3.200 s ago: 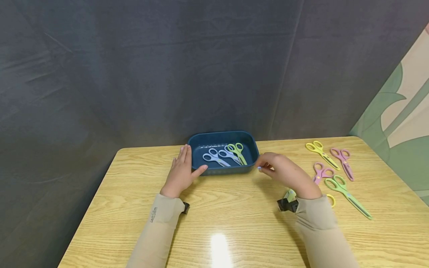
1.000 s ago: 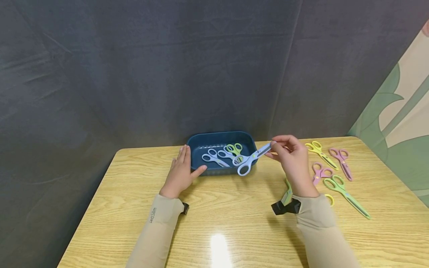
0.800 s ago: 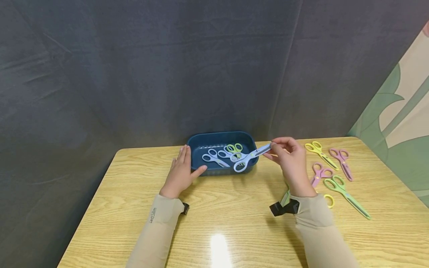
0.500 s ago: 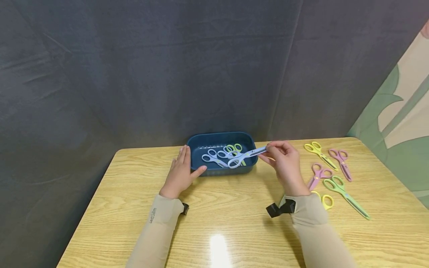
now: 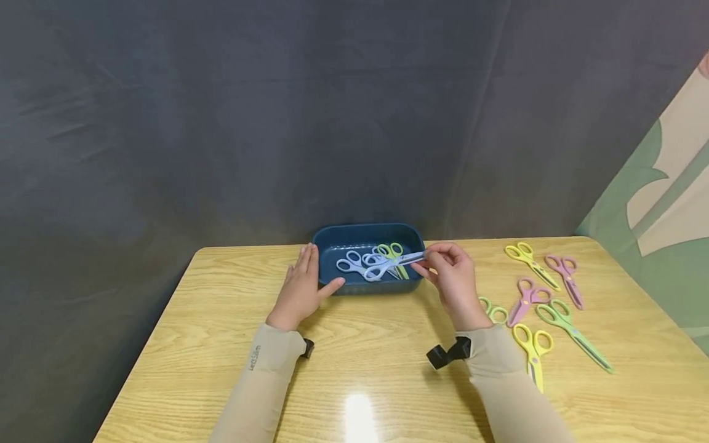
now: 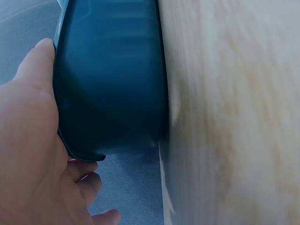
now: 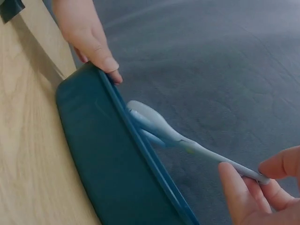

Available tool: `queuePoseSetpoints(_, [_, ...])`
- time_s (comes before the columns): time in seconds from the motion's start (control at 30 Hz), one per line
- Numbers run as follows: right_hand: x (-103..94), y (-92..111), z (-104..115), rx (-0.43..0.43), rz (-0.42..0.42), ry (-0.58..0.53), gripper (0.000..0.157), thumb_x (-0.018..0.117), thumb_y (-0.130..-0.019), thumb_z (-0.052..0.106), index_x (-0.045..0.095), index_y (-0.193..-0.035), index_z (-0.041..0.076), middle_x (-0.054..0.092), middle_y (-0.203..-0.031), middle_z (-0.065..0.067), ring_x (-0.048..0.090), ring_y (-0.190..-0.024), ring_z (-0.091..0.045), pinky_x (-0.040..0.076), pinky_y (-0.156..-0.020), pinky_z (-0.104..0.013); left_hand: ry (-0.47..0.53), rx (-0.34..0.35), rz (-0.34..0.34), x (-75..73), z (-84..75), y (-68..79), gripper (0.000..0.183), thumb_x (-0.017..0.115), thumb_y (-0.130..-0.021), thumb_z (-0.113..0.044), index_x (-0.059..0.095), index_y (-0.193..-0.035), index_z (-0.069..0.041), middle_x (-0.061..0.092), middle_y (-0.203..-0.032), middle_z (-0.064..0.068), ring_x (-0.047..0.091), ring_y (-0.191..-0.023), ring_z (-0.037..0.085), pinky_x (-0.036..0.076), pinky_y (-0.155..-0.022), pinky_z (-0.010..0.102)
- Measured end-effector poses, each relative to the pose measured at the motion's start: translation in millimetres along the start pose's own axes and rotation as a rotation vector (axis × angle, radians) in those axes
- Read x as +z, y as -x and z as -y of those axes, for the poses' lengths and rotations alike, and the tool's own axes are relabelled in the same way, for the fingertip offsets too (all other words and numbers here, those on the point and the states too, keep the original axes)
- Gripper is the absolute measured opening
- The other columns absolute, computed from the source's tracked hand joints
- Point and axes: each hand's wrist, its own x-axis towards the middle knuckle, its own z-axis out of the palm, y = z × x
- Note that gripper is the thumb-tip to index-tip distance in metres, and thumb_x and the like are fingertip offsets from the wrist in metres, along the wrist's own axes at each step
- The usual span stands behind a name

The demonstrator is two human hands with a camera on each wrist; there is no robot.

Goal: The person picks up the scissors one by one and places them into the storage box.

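My right hand (image 5: pixel 454 286) pinches a pair of light-blue scissors (image 5: pixel 411 258) by the blade end, between thumb and fingers. The handle loops point left over the inside of a dark blue bin (image 5: pixel 371 288). In the right wrist view the same scissors (image 7: pixel 204 151) slope down over the bin's rim. My left hand (image 5: pixel 299 286) rests at the bin's left end, fingers straight along the side and thumb along the front rim. Inside the bin lie other light-blue scissors (image 5: pixel 350 263) and a green pair (image 5: pixel 391 250), partly covered by the held pair.
On the table's right lie yellow scissors (image 5: pixel 532 264), pink scissors (image 5: pixel 566 277), a second pink pair (image 5: pixel 525 301), long green scissors (image 5: pixel 576 332), and yellow scissors (image 5: pixel 534 351). Another green pair (image 5: pixel 495 314) is partly behind the right wrist. A dark curtain (image 5: pixel 332 123) hangs behind the table.
My right hand has picked up the blue scissors, then moved left and down with them, bringing the handles over the bin. My left hand stays at the bin's left end.
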Motion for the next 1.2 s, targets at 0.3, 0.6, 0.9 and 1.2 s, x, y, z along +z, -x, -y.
queuePoseSetpoints(0.3, [14.4,-6.8,-5.0,-0.020,0.018,0.128,0.011,0.051,-0.094,-0.011,0.052,-0.105,-0.011,0.056,-0.089,-0.009,0.069,-0.075,-0.013,0.060,-0.077,-0.029,0.000,0.024,-0.010,2.6,-1.6,-6.6,0.101,0.050,-0.098,-0.065,0.007,-0.161,0.001,0.006,-0.169,0.020,0.004,-0.156,0.033,0.014,-0.120,0.061])
queuePoseSetpoints(0.6, [36.8,-14.4,-15.2,-0.056,0.087,0.267,0.012,0.052,-0.094,-0.009,0.055,-0.105,-0.014,0.054,-0.084,-0.011,0.067,-0.074,-0.014,0.061,-0.074,-0.029,0.011,0.010,-0.006,-0.9,-2.1,-2.8,0.101,0.053,-0.099,-0.062,0.006,-0.161,0.002,0.006,-0.168,0.020,0.003,-0.156,0.033,0.013,-0.121,0.061])
queuePoseSetpoints(0.9, [51.9,-21.2,-20.7,-0.022,0.124,0.364,0.011,0.054,-0.096,-0.003,0.058,-0.105,-0.009,0.054,-0.088,-0.014,0.067,-0.072,-0.016,0.060,-0.073,-0.027,-0.006,-0.005,-0.002,-1.9,-1.4,-1.9,0.100,0.051,-0.099,-0.063,0.008,-0.161,0.002,0.007,-0.169,0.020,0.004,-0.156,0.033,0.013,-0.121,0.060])
queuePoseSetpoints(1.2, [57.2,-26.1,-30.7,-0.012,0.125,0.387,0.010,0.056,-0.095,-0.005,0.061,-0.102,-0.010,0.057,-0.085,-0.013,0.070,-0.071,-0.018,0.061,-0.070,-0.028,-0.009,-0.013,-0.003,0.0,-1.1,0.2,0.099,0.052,-0.099,-0.063,0.007,-0.161,0.001,0.007,-0.169,0.020,0.005,-0.156,0.034,0.013,-0.121,0.060])
